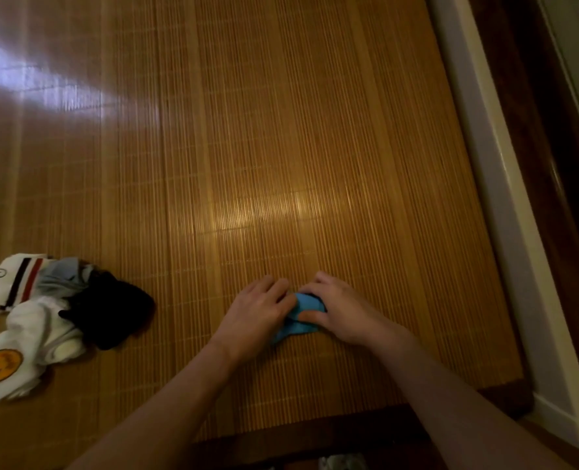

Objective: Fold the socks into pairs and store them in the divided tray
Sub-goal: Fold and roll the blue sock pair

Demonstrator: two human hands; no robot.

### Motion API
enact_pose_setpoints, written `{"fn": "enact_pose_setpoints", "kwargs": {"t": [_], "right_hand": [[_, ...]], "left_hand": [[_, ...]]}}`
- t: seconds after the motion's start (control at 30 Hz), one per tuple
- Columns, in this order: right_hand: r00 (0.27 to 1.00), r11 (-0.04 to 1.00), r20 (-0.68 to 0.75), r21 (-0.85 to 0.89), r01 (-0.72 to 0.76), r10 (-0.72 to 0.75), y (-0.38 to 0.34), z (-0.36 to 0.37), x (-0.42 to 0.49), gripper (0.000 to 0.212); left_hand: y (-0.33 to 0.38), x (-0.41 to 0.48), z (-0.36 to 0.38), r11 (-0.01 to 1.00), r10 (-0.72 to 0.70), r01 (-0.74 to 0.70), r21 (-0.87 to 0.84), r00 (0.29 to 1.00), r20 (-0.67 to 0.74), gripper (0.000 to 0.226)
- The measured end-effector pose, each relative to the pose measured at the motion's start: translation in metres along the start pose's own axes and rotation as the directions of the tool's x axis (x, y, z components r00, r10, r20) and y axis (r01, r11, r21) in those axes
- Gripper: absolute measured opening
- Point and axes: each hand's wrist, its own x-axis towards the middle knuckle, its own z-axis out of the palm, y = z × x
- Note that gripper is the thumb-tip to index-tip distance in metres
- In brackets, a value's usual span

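A bright blue sock bundle lies on the bamboo mat near its front edge. My left hand holds its left side, fingers curled over the fabric. My right hand grips its right side, thumb pinching the top. At the far left lies a pile of loose socks: a white sock with black and red stripes, a grey-blue sock, a black sock and a white sock with a yellow smiley face. No divided tray is in view.
A pale frame edge runs along the mat's right side, with dark wood beyond it. The mat's front edge drops to a dark band near my forearms. Light glare falls on the mat's far left.
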Motion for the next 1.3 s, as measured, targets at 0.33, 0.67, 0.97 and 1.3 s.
{"fn": "enact_pose_setpoints", "kwargs": {"t": [0.33, 0.67, 0.97, 1.3], "right_hand": [[0.982, 0.965, -0.089, -0.222, 0.142, -0.165, -0.006, 0.006, -0.004, 0.036], [0.953, 0.892, -0.137, -0.408, 0.196, -0.271, -0.012, 0.022, -0.022, 0.034], [0.992, 0.942, 0.026, -0.31, 0.125, -0.123, -0.02, 0.012, -0.017, 0.048], [0.997, 0.938, 0.08, -0.347, 0.005, 0.024, -0.031, 0.026, -0.022, 0.053]], "left_hand": [[-0.02, 0.001, -0.013, 0.875, -0.169, 0.254, -0.413, 0.958, 0.231, 0.015], [-0.002, 0.003, 0.0, 0.842, -0.308, 0.401, -0.361, 0.907, 0.288, 0.051], [0.024, -0.022, 0.013, 0.924, -0.281, 0.29, -0.249, 0.957, 0.072, 0.042], [0.041, -0.04, 0.022, 0.963, -0.207, 0.196, -0.185, 0.978, -0.037, 0.043]]}}
